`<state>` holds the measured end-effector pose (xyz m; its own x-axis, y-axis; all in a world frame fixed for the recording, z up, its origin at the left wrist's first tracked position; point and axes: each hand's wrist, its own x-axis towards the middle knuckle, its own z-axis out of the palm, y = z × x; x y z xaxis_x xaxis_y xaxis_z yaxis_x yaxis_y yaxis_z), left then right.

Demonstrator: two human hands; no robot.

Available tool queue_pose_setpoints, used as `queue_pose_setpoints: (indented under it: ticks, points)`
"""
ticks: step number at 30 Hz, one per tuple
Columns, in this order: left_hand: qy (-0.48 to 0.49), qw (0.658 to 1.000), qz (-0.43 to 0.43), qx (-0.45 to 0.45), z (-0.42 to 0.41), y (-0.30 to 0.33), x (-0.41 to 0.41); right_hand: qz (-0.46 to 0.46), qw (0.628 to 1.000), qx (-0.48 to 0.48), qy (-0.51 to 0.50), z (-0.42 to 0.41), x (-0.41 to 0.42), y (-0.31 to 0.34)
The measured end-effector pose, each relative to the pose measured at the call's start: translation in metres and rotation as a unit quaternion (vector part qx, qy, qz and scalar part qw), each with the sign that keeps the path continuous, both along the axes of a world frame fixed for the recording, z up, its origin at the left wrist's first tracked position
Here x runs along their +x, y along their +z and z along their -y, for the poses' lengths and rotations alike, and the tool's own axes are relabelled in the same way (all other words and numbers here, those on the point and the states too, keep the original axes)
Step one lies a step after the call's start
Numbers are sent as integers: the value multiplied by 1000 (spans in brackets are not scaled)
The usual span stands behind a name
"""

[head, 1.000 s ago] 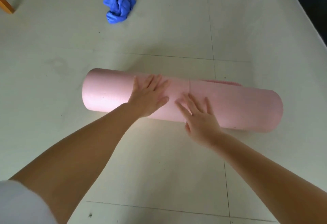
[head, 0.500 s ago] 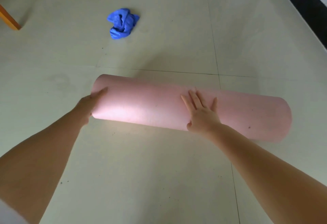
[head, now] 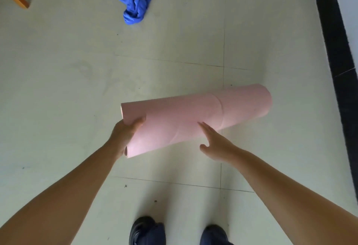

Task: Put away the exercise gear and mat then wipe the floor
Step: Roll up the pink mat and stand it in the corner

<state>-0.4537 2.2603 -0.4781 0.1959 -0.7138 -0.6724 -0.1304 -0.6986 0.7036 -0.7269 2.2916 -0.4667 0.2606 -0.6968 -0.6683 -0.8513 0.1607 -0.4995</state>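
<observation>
Blue cloth [head: 135,4] on tiled floor [head: 58,89]

At 6 o'clock the shoes [head: 147,231] are cut off; the mat [head: 193,118] hides the left hand's [head: 124,136] fingers.

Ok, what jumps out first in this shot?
The rolled pink mat at centre: the left hand grips its near end and the right hand lies open against its side. A crumpled blue cloth sits on the floor further away.

Pink mat [head: 193,117] rolled tight, tilted, held above floor; crumpled blue cloth [head: 135,4] lying well beyond.
</observation>
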Motion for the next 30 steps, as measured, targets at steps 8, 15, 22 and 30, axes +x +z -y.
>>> queue_pose_setpoints:
  ticks: [8, 15, 22, 30]
  points:
    - [-330, 827, 293, -348, -28, 234, -65, 148, 927, -96, -332, -36, 25, 198]
    - [-619, 514, 363, -471, -79, 303, -74, 215, 881, -21, -421, -81, 6, 302]
    - [-683, 409, 330, -507, -165, 276, -49, -3, 989, 11, -145, -122, 34, 293]
    - [-544, 509, 458, -486, -137, 265, 27, -43, 994, -13, -99, -103, 46, 288]
